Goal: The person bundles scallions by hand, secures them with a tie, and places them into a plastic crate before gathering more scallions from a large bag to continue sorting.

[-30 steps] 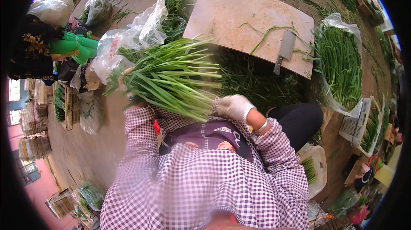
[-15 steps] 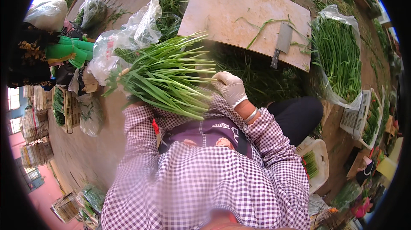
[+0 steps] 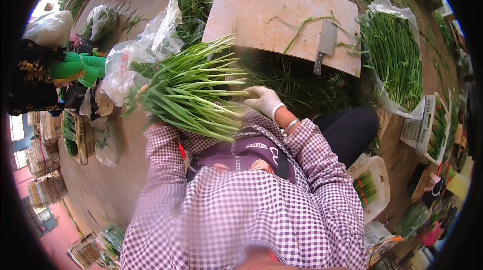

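Observation:
A big bunch of garlic chives [image 3: 196,86] lies across in front of me, its pale stem ends to the right and leaf tips to the left. My left hand [image 3: 144,89] is closed round its leafy part; only a bit of finger shows among the leaves. At the stem ends, my right hand [image 3: 265,102], in a whitish glove, has its fingers drawn together on a stem tip, partly hidden. Beyond the bunch is a pale board [image 3: 266,11], bearing a cleaver [image 3: 328,41] with a dark handle and a few loose green leaves [image 3: 302,31].
Loose greens [image 3: 302,89] heap below the board's near edge. To the right stand a clear bag of chives [image 3: 392,56] and a pale crate [image 3: 416,131]; a white basket [image 3: 383,189] is nearer me. At left are a plastic bag [image 3: 118,71] and a person with green sleeves [image 3: 83,66].
My right hand has shifted slightly left and down along the stem ends. The bunch stays in my left hand, and the whole view has moved a little.

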Demonstrator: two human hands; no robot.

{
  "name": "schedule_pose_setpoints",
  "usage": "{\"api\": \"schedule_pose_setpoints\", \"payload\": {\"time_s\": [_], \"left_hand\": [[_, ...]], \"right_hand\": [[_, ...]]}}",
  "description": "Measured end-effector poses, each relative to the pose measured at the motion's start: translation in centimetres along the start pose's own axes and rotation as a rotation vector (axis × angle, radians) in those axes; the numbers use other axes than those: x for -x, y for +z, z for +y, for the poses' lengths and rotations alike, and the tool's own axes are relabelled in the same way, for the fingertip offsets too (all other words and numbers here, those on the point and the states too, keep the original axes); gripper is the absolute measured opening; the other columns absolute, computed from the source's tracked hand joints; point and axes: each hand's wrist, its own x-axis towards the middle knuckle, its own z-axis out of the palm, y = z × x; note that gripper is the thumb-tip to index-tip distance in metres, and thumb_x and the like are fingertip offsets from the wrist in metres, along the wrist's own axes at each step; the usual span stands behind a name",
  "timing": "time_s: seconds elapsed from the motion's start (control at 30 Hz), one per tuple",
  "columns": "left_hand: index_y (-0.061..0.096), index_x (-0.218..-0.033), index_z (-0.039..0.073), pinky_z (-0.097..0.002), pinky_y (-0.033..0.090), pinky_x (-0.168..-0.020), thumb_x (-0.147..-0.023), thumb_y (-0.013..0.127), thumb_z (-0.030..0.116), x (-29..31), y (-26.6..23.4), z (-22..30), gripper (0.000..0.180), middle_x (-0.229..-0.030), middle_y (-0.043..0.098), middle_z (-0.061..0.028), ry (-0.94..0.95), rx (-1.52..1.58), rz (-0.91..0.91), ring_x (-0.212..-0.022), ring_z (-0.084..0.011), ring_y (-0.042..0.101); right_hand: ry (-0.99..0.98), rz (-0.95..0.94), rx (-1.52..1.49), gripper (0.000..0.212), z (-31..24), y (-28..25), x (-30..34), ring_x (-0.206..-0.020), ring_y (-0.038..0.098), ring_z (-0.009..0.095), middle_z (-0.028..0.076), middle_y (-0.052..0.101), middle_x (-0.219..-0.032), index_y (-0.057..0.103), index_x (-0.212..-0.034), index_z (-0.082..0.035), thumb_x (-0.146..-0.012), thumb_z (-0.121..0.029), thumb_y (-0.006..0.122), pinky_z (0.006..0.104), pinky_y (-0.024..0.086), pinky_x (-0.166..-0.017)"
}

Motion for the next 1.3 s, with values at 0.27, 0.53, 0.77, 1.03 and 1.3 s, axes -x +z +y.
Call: {"api": "schedule_pose_setpoints", "payload": {"time_s": [0.27,0.53,0.77,1.03,1.3], "left_hand": [[0.06,-0.104,0.017,-0.0384,0.052,-0.079,-0.092,0.057,0.036,0.9,-0.1,-0.1,0.022,-0.1,0.062,-0.0033,0.007,0.06,0.161,-0.092,-0.0209,0.06],[0.06,-0.098,0.021,-0.0386,0.051,-0.078,-0.089,0.061,0.036,2.2,-3.6,1.3,0.018,-0.094,0.061,-0.0003,0.229,0.363,0.372,-0.089,-0.0204,0.058],[0.06,-0.095,0.022,-0.0386,0.049,-0.08,-0.088,0.06,0.036,0.9,-1.6,0.6,0.016,-0.091,0.06,0.0012,-0.035,0.09,0.201,-0.09,-0.0195,0.057],[0.059,-0.094,0.017,-0.0409,0.048,-0.084,-0.087,0.057,0.036,1.1,-2.7,1.5,0.02,-0.092,0.06,-0.0019,0.035,0.035,0.213,-0.092,-0.0229,0.057],[0.06,-0.093,0.015,-0.0421,0.048,-0.086,-0.089,0.053,0.036,0.0,0.8,-0.3,0.023,-0.095,0.06,-0.0036,0.021,-0.04,0.255,-0.093,-0.0229,0.056]], "right_hand": [[0.222,0.107,-0.097,0.017,1.2,-3.8,-0.8,-0.07,0.062,0.014,0.005,0.068,-0.077,0.07,-0.09,-0.004,-0.088,-0.018,0.062,0.0279,0.05,-0.066],[0.068,0.032,-0.06,0.024,-4.2,-2.3,3.5,-0.08,0.062,0.022,0.01,0.063,-0.09,0.07,-0.092,-0.003,-0.073,-0.018,0.075,0.0311,0.05,-0.075],[-0.137,-0.008,0.036,0.033,-3.5,2.5,3.2,-0.099,0.059,0.025,0.01,0.063,-0.102,0.071,-0.096,-0.006,-0.068,-0.023,0.078,0.0337,0.045,-0.091],[-0.252,0.07,-0.056,0.029,-1.5,4.5,2.3,-0.092,0.062,0.023,0.009,0.066,-0.095,0.071,-0.092,-0.005,-0.069,-0.022,0.078,0.0326,0.048,-0.085],[0.106,0.148,-0.085,0.014,-0.4,-1.5,2.6,-0.078,0.062,0.022,0.009,0.067,-0.085,0.07,-0.087,-0.004,-0.077,-0.013,0.07,0.0323,0.05,-0.074]]}}
